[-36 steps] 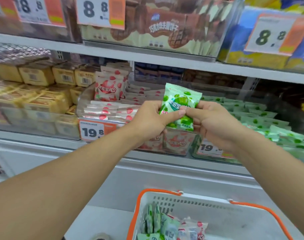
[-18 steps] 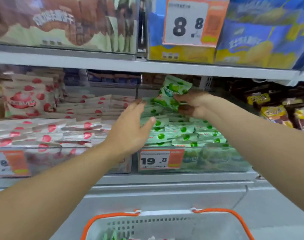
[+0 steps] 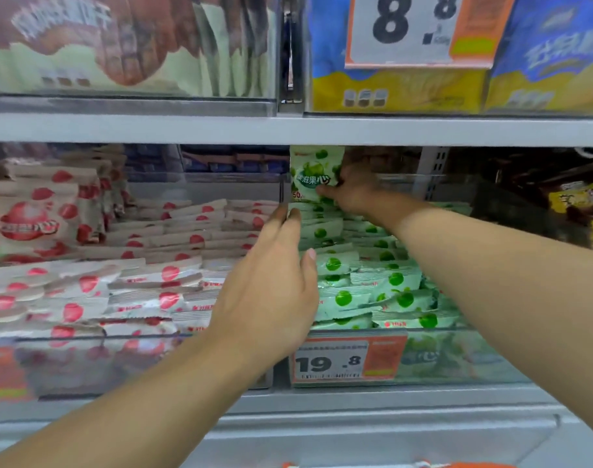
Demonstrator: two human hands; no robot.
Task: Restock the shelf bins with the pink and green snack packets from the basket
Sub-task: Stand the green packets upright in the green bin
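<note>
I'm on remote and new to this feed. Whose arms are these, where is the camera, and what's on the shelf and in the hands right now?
There is no robot here: the arms belong to a person, and the single camera sits on their head, looking forward and down at a shop shelf. The right hand holds a green packet upright at the back of the green bin, above the pile of green packets already lying there. The left hand is open and holds nothing; its fingertips reach to the divider between the green bin and the pink bin, which is full of pink packets. A price tag reading 19.8 hangs on the green bin's front. The orange rim of the basket just shows at the bottom edge; its contents are out of view.
</note>
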